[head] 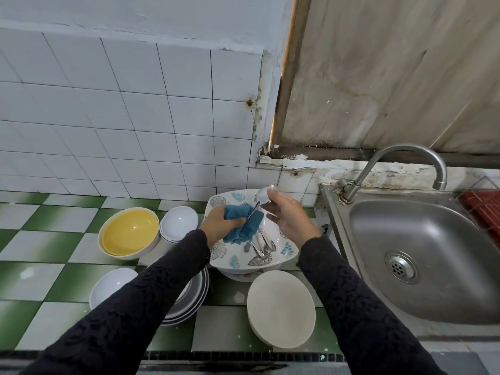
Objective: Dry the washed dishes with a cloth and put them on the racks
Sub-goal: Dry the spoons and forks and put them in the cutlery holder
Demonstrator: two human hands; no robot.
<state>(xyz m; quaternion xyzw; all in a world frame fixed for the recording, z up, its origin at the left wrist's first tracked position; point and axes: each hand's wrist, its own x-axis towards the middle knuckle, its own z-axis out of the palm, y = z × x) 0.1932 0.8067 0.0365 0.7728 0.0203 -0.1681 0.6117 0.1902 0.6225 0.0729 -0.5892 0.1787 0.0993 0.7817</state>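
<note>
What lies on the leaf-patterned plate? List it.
Several spoons lie on the leaf-patterned plate, their upper ends under the blue cloth gripped by the left hand. How many it covers cannot be seen. The right hand holds another spoon.

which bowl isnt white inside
The large bowl on the left: its inside is yellow, while the stacked bowls right of it and the low bowl nearer the person are white.

The cloth (244, 224) is soft blue terry, matt. The spoon (263, 195) is polished metal; the sink (433, 231) at right is brushed steel with a dull sheen. The table (62, 223) tiles look glazed and smooth. The cream plate (281, 309) at lower centre is matt.
</note>
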